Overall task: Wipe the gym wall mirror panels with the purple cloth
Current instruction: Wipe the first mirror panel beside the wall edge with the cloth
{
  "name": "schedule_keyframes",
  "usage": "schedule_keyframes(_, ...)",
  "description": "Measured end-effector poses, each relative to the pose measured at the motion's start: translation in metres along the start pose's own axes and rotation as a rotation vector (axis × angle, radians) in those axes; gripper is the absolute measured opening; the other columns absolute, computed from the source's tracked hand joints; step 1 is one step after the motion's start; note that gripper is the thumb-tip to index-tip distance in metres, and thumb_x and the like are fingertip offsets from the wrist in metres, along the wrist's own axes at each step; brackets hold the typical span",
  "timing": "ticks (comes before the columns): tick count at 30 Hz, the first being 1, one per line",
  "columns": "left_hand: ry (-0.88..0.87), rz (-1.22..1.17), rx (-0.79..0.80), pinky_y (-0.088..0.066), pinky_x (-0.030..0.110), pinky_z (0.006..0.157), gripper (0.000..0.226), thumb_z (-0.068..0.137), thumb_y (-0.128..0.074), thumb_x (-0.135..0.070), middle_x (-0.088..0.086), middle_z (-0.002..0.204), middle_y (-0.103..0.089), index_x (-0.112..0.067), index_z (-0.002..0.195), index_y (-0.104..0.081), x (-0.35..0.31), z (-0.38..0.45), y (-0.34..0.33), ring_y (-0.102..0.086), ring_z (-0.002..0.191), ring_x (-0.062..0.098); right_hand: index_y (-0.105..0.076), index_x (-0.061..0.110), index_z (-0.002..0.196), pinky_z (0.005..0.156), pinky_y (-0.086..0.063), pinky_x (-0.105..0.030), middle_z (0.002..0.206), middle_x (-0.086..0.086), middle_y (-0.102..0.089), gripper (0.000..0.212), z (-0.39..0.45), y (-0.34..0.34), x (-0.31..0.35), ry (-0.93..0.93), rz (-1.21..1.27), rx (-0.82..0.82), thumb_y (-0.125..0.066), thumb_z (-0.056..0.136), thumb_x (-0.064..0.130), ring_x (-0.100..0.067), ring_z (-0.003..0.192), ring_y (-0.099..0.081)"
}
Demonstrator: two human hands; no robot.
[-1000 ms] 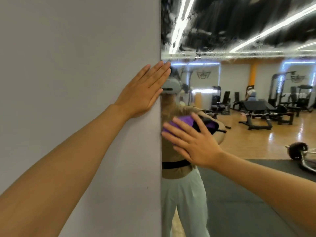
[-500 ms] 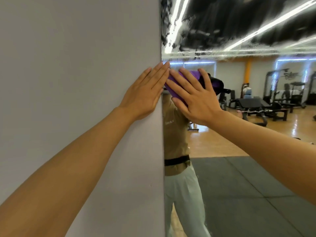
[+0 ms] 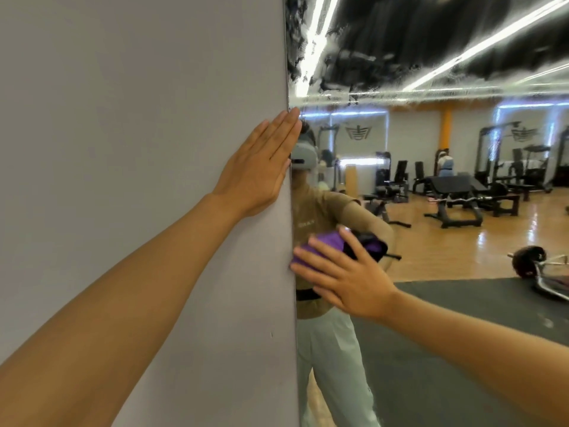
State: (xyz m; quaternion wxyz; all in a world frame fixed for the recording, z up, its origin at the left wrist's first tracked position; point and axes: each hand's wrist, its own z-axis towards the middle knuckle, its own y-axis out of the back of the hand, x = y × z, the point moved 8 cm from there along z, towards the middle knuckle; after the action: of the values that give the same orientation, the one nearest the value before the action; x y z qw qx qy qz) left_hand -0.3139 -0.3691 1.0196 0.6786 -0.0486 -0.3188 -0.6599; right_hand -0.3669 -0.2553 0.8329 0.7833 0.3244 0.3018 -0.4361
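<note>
The wall mirror panel fills the right half of the view, its left edge meeting a grey wall. My right hand presses the purple cloth flat against the glass near that left edge, fingers straight and spread. Most of the cloth is hidden under my palm. My left hand rests flat on the grey wall, fingertips reaching the mirror's edge higher up. Smeared streaks cover the top band of the mirror.
The mirror reflects a person in a tan top and pale trousers, gym benches, racks, a wooden floor, dark mats and a barbell at the right.
My right hand has slid the cloth down the mirror's left edge from head height to chest height. My left hand has stayed on the wall.
</note>
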Motion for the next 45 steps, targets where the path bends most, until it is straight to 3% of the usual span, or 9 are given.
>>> schedule_keyframes(7,0.053,-0.026,-0.010,0.004,0.029,0.125,0.065,0.105,-0.030,-0.036,0.015,0.167,-0.014,-0.002,0.158,-0.016,-0.009,-0.003,-0.003,-0.010,0.155,0.025,-0.020,0.031,0.161,0.124,0.008,-0.054,0.169,0.006,-0.010,0.059,-0.039,-0.018,0.029,0.317,0.021,0.138,-0.034,0.105,0.045,-0.018,0.157,-0.005)
schedule_keyframes(13,-0.010,0.100,-0.052,0.000,0.034,0.125,0.058,0.108,-0.026,-0.031,0.014,0.166,-0.019,-0.003,0.158,-0.020,-0.021,-0.005,-0.011,-0.015,0.154,0.026,-0.023,0.030,0.161,0.123,-0.011,-0.057,0.168,0.002,-0.019,0.052,0.026,0.019,-0.083,-0.108,0.069,0.018,-0.022,0.110,0.045,-0.022,0.155,-0.016)
schedule_keyframes(19,-0.046,0.070,-0.141,-0.002,0.034,0.125,0.050,0.107,-0.033,-0.012,0.019,0.163,-0.025,0.002,0.155,-0.027,-0.032,-0.007,-0.014,-0.021,0.152,0.032,-0.025,0.028,0.160,0.121,-0.014,-0.059,0.167,0.000,-0.022,0.051,0.018,0.012,-0.047,-0.316,0.047,-0.088,-0.023,0.111,0.039,-0.024,0.154,-0.019)
schedule_keyframes(22,-0.055,0.052,-0.167,-0.007,0.036,0.126,0.050,0.104,-0.044,-0.003,0.021,0.160,-0.030,0.004,0.153,-0.032,-0.037,-0.011,-0.015,-0.026,0.150,0.035,-0.025,0.030,0.160,0.124,-0.006,-0.057,0.167,0.004,-0.022,0.051,-0.003,-0.005,0.005,-0.149,0.058,-0.047,-0.026,0.110,0.037,-0.021,0.155,-0.016)
schedule_keyframes(26,0.012,-0.042,-0.037,-0.004,0.038,0.127,0.062,0.107,-0.037,-0.033,0.018,0.166,-0.018,-0.001,0.157,-0.020,-0.040,-0.021,-0.022,-0.013,0.154,0.031,-0.012,0.028,0.162,0.124,0.008,-0.054,0.169,0.006,-0.007,0.059,-0.048,-0.022,0.066,0.134,0.081,0.064,-0.028,0.106,0.038,-0.020,0.157,0.002)
schedule_keyframes(29,0.030,-0.046,-0.001,-0.002,0.038,0.127,0.069,0.106,-0.038,-0.040,0.018,0.167,-0.013,0.000,0.158,-0.016,-0.047,-0.032,-0.028,-0.008,0.155,0.030,-0.007,0.024,0.163,0.123,0.012,-0.055,0.170,0.003,0.004,0.068,-0.062,-0.025,0.074,0.209,0.048,0.094,-0.037,0.104,0.040,-0.021,0.156,0.007)
schedule_keyframes(34,0.093,-0.021,0.008,0.002,0.035,0.127,0.072,0.106,-0.037,-0.042,0.018,0.167,-0.008,0.001,0.158,-0.013,-0.055,-0.037,-0.036,0.002,0.155,0.023,-0.018,0.027,0.161,0.123,0.012,-0.054,0.168,0.007,-0.013,0.062,-0.057,-0.025,0.057,0.276,0.056,0.090,-0.038,0.105,0.041,-0.018,0.156,0.000)
schedule_keyframes(40,0.138,-0.016,-0.040,-0.004,0.038,0.127,0.068,0.107,-0.034,-0.038,0.021,0.166,-0.012,0.003,0.158,-0.016,-0.063,-0.039,-0.034,-0.004,0.155,0.028,-0.027,0.029,0.159,0.122,-0.013,-0.055,0.166,0.002,-0.024,0.050,-0.017,0.009,-0.044,-0.113,0.089,-0.055,-0.028,0.110,0.040,-0.020,0.154,-0.019)
schedule_keyframes(45,0.219,-0.080,-0.060,0.000,0.036,0.127,0.065,0.106,-0.032,-0.034,0.019,0.167,-0.010,0.001,0.158,-0.014,-0.066,-0.038,-0.035,0.001,0.154,0.024,-0.034,0.025,0.158,0.123,-0.014,-0.059,0.166,-0.001,-0.026,0.051,-0.003,0.025,-0.074,-0.410,0.113,-0.151,-0.037,0.109,0.038,-0.024,0.154,-0.021)
